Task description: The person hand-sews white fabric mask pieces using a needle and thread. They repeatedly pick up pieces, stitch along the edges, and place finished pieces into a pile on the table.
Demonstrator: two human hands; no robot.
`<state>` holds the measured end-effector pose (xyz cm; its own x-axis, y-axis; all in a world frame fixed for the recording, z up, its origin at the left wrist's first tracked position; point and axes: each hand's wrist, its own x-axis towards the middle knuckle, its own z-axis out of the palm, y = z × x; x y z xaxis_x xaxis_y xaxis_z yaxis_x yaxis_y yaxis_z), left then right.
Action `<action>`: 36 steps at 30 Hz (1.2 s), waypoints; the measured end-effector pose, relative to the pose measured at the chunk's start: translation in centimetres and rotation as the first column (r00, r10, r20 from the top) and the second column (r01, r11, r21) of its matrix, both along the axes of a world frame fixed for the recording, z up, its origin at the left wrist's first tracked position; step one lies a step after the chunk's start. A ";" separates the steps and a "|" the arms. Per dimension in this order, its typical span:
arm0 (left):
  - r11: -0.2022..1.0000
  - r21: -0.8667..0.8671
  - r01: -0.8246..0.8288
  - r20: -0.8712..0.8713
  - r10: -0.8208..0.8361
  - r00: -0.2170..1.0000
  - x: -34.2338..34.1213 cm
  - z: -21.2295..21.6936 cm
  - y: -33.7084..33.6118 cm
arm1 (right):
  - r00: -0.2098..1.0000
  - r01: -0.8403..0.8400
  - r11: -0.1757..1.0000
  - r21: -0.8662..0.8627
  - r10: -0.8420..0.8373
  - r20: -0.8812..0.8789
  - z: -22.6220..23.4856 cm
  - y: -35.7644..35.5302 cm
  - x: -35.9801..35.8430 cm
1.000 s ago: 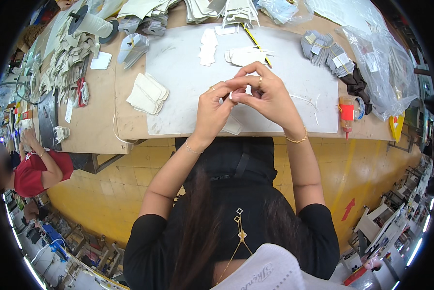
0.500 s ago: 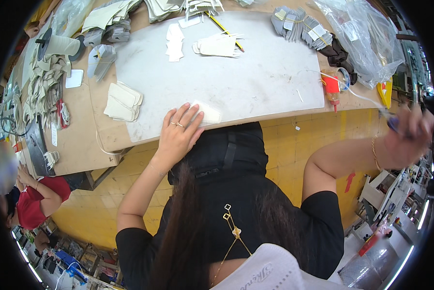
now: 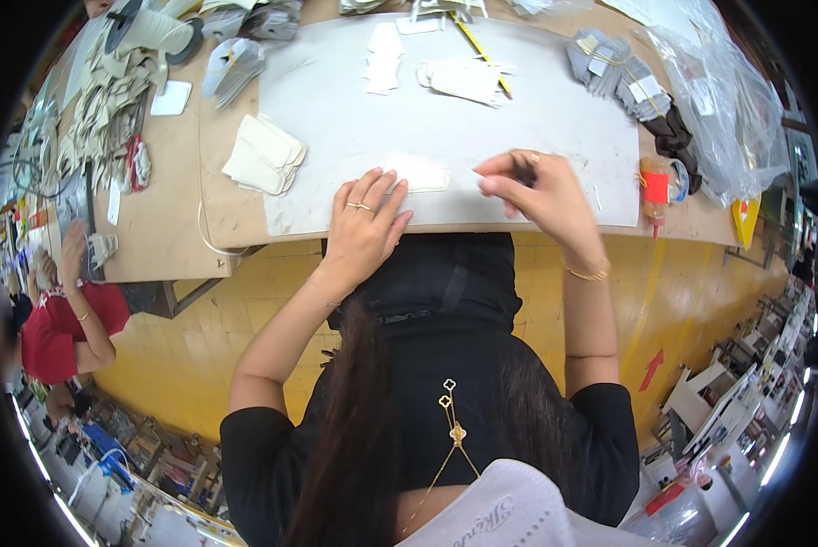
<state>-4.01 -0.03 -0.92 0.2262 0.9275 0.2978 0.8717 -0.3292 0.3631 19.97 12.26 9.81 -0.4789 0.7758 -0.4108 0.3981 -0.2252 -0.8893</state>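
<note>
My left hand [image 3: 365, 223] lies spread, fingers outstretched, at the near edge of the pale grey sheet [image 3: 536, 118]. Its fingertips touch a white cut piece [image 3: 420, 173] with a rounded outline. Just right of that piece, my right hand [image 3: 541, 187] is held over the sheet, thumb and forefinger pinched together. A small pale tip shows at the pinch, and something dark sits inside the curled fingers; its kind is hidden. A stack of cream cut pieces [image 3: 263, 155] lies to the left. Farther back are a white pile [image 3: 463, 80] and a notched white piece [image 3: 384, 59].
A yellow pencil [image 3: 482, 53] lies by the white pile. At right stand a red-labelled bottle [image 3: 655, 191], a tape roll [image 3: 679, 180], grey bundles [image 3: 618, 73] and a plastic bag [image 3: 719, 109]. A thread spool [image 3: 154, 35] is far left, near a person in red [image 3: 76, 328].
My right hand has swung in from the far right, where a white strand trailed by it, to over the sheet beside the white piece. My left hand stays on the piece; the view has shifted.
</note>
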 end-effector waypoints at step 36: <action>0.994 -0.011 -0.105 -0.075 0.104 0.992 0.0 0.1 1.5 | 0.935 -0.100 0.959 0.264 0.000 0.354 -7.4 1.0 -8.2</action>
<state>-3.97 1.43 -0.86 0.1486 0.9514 0.2698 0.9258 -0.2298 0.3003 11.77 13.30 2.43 -0.3861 0.8603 -0.3330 0.6969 0.0355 -0.7163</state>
